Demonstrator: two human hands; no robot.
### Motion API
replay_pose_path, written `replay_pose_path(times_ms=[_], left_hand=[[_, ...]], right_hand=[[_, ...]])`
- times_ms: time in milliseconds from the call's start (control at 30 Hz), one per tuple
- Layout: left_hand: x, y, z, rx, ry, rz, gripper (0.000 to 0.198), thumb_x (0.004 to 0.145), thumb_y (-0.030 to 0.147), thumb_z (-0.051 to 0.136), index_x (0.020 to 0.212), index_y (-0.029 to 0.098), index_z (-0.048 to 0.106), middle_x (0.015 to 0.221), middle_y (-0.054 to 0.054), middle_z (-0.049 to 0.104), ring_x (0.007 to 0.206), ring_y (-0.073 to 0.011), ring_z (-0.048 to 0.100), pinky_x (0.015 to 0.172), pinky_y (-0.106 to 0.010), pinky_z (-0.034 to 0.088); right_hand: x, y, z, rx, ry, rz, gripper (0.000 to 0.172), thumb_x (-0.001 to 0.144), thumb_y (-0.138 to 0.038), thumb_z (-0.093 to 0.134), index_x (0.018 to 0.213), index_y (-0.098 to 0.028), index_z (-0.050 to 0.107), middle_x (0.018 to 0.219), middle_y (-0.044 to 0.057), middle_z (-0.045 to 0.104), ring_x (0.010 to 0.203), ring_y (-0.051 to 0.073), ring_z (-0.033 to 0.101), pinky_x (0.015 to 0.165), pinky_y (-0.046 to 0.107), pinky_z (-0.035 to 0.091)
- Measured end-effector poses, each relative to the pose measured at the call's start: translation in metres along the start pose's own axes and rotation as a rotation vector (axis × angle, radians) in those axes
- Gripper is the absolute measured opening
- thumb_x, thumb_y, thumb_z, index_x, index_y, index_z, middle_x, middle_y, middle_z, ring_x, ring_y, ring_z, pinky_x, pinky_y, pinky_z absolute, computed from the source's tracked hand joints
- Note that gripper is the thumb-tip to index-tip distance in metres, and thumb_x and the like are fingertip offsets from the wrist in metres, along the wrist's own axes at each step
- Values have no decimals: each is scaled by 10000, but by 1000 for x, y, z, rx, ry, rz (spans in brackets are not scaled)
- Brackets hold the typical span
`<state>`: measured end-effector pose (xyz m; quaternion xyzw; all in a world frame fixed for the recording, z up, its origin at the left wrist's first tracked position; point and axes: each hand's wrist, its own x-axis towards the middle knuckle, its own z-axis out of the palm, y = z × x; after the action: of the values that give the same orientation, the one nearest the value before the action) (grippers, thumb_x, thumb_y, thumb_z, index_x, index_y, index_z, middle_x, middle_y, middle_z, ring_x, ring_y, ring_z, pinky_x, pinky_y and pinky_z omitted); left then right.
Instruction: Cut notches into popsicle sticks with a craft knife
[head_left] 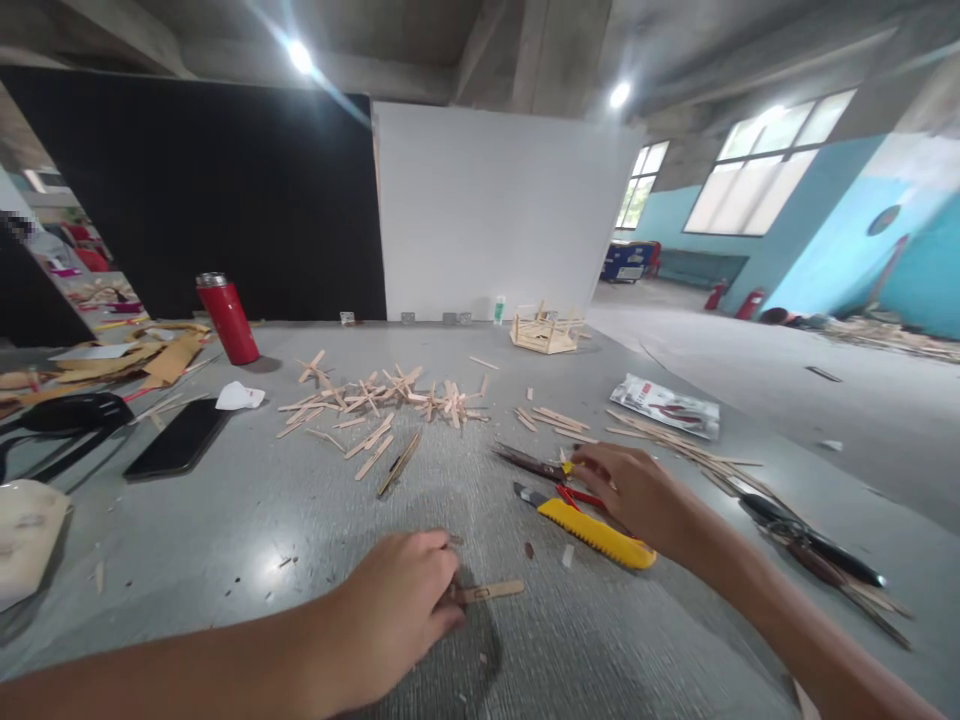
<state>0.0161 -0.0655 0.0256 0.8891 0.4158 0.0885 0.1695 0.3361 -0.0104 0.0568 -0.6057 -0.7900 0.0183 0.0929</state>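
Observation:
My left hand is closed around one end of a flat wooden craft stick, whose free end points right over the table. A cut-out or mark shows on the stick near my fingers. My right hand has its fingers curled on the red and yellow handles of a pair of scissors, with the dark blades pointing left. Just below lies a yellow utility knife with its tip to the left. My palm and wrist hide part of the scissors' handles.
Loose craft sticks lie scattered mid-table. A wooden stick frame stands at the back, a silver packet at right. Thin strips and black-handled tools lie far right. A phone and red bottle are left.

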Motion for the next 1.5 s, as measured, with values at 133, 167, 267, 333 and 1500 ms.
replay_pose_path(times_ms=[133, 167, 267, 333, 1500], left_hand=[[-1, -1, 1, -98, -6, 24, 145, 868, 80, 626, 804, 203, 667, 899, 5, 653, 801, -170, 645, 704, -291, 431], [-1, -2, -1, -128, -9, 23, 165, 848, 49, 619, 793, 200, 655, 897, 9, 651, 812, -163, 642, 716, -283, 432], [-2, -4, -3, -163, -11, 31, 203, 814, -3, 596, 792, 196, 627, 905, 15, 647, 831, -151, 634, 733, -268, 432], [-1, -5, 0, -140, -6, 55, 220, 822, -9, 575, 799, 203, 626, 897, 19, 643, 807, -144, 633, 713, -261, 428], [-22, -13, 67, 270, 447, 474, 440, 990, 449, 613, 1423, 410, 546, 1441, -66, 598, 1300, -317, 588, 1016, -503, 559]], right_hand=[[2, 15, 5, -5, -46, 20, 342, 989, -378, 633, 1281, -199, 621, 1287, 95, 638, 1050, 227, 662, 879, 443, 571], [3, 18, 7, -8, -53, 23, 346, 988, -378, 635, 1284, -199, 620, 1291, 96, 636, 1055, 229, 661, 881, 446, 570], [7, 26, 15, -11, -62, 23, 355, 987, -378, 637, 1292, -198, 616, 1300, 98, 632, 1065, 234, 658, 887, 452, 568], [9, 28, 20, -14, -57, 22, 358, 986, -378, 638, 1295, -199, 615, 1305, 99, 629, 1071, 236, 657, 892, 455, 566], [-10, -35, 14, 1060, -134, 202, 287, 945, -559, 531, 974, -279, 479, 780, -9, 616, 594, 156, 585, 567, 315, 511]])
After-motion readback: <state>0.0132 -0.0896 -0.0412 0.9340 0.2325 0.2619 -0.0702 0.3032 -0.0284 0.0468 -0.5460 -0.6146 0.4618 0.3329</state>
